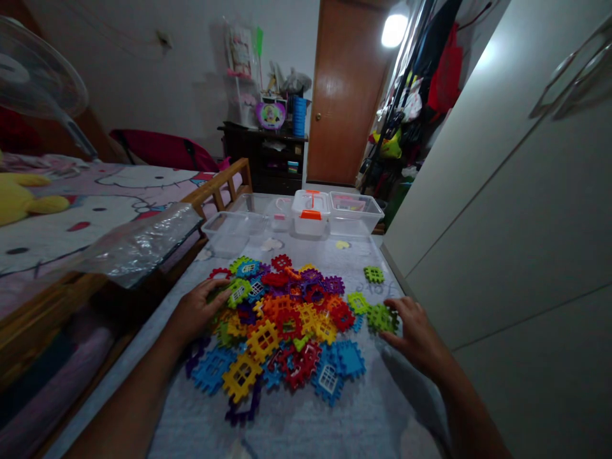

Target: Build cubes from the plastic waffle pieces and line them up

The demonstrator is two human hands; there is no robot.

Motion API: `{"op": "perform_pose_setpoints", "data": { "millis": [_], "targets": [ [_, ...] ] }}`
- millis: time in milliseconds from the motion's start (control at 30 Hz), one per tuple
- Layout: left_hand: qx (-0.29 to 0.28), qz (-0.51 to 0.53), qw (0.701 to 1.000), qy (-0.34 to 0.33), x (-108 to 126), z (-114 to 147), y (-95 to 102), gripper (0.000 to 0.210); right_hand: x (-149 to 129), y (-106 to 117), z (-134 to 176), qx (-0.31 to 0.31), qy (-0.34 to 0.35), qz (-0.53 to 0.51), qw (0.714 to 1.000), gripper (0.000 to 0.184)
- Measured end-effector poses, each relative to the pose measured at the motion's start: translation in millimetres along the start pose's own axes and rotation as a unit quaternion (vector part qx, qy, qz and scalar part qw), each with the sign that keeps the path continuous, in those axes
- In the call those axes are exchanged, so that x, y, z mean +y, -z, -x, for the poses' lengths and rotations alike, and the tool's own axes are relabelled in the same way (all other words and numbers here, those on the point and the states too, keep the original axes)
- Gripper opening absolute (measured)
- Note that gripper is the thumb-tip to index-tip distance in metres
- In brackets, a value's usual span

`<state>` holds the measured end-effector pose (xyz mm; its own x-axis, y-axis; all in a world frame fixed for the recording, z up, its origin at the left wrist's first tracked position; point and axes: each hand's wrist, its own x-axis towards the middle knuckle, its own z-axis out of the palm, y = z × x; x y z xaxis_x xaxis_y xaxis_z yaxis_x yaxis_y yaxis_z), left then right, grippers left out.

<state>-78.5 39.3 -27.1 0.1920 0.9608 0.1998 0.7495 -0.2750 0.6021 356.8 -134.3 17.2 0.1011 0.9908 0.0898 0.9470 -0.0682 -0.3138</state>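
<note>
A heap of toothed plastic building blocks [289,322] in red, orange, yellow, blue, purple and green lies on the cloth-covered surface. At the heap's left side, my left hand [201,309] has its fingers closed on the left edge of a light green block [239,292] with a white window. My right hand [418,331], to the right of the heap, grips a green block [381,317] between thumb and fingers. Just beyond it lies another green block [373,274], apart from the pile. A lighter green block [357,303] rests between the heap and my right hand.
Clear plastic bins [356,217] stand along the far end, with a lidded box [310,213] with orange clips among them. A wooden bed rail [220,185] and plastic wrap [143,239] border the left. A pale cabinet [516,210] closes off the right.
</note>
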Motion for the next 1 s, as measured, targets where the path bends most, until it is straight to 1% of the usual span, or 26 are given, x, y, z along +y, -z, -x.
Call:
{"op": "perform_pose_setpoints", "data": {
  "millis": [67,167,233,300,367,533,667,733,800,900,1000],
  "targets": [
    [0.004,0.0,1.0,-0.001,1.2,0.2,0.6,0.052,6.1,1.2,-10.1,-0.028,-0.009,0.004,1.0,0.046],
    [0.005,0.002,1.0,-0.001,2.5,0.4,1.3,0.051,11.2,-3.9,-18.4,-0.088,-0.026,0.001,0.996,0.05],
    [0.004,0.0,1.0,-0.002,2.5,0.4,1.4,0.05,13.4,-7.8,-19.7,-0.106,-0.026,-0.006,0.994,0.055],
    [0.002,-0.003,1.0,-0.003,1.6,0.2,1.1,0.05,14.4,-9.7,-19.6,-0.11,-0.022,-0.015,0.994,0.059],
    [0.001,-0.005,1.0,-0.003,0.4,-0.1,0.6,0.049,13.4,-10.1,-19.5,-0.112,-0.022,-0.02,0.993,0.06],
    [0.005,0.004,1.0,0.01,0.6,-0.6,0.5,0.056,4.3,-9.3,-18.8,-0.101,-0.021,0.008,0.995,0.043],
    [0.001,0.009,1.0,0.006,4.2,-0.2,2.1,0.053,2.3,-0.6,-24.2,-0.076,-0.001,0.018,0.997,0.044],
    [0.0,0.008,1.0,0.008,5.6,-0.1,2.8,0.053,2.9,7.2,-36.8,-0.049,0.013,0.028,0.998,0.046],
    [0.001,0.008,1.0,0.009,6.3,-0.1,3.2,0.054,2.9,13.9,-57.5,-0.033,0.024,0.045,0.998,0.048],
    [0.0,0.008,1.0,0.009,5.9,-0.1,3.3,0.053,1.1,15.8,-96.0,-0.056,0.015,0.073,0.996,0.05],
    [0.0,0.009,1.0,0.006,4.6,0.0,2.7,0.053,-0.8,5.9,-128.3,-0.072,0.017,0.081,0.994,0.051]
  ]
}}
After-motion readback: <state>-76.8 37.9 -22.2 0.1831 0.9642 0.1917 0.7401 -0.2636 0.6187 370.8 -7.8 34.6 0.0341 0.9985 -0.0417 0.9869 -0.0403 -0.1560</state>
